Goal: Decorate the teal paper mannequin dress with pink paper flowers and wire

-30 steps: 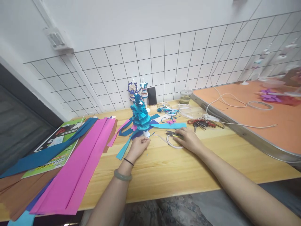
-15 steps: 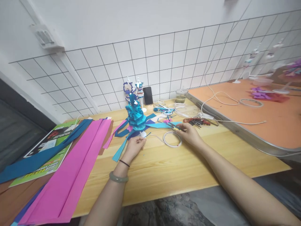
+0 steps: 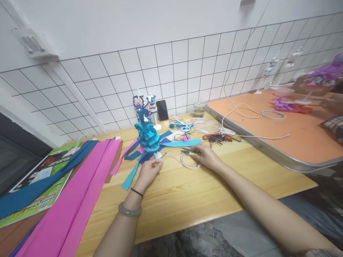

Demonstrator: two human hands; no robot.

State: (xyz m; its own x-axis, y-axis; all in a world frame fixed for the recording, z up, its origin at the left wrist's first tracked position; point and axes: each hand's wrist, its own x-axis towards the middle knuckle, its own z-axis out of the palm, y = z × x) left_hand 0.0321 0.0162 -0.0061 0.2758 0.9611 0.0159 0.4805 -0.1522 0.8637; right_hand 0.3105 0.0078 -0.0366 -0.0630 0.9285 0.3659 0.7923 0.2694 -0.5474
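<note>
My right hand is closed around the handle end of small dark-bladed scissors with a bit of yellow on them. Their blades point left, just above a white ring of tape. My left hand is closed in a pinch beside the round white base of a doll stand; whatever its fingertips hold is too small to make out. On that stand a figure in a tiered turquoise crepe-paper dress stands upright. Teal, purple and light-blue paper strips lie around it.
Long pink paper sheets and a green magazine cover the left side. Behind stand a decorated figure, a phone and a glass jar. Keys lie right, beside a metal-edged orange table with a white cable.
The view has shifted, so most things appear further left. My right hand has brought the scissors slightly nearer, towards the tape ring, and their blades lie more level. My left hand stays pinched.
</note>
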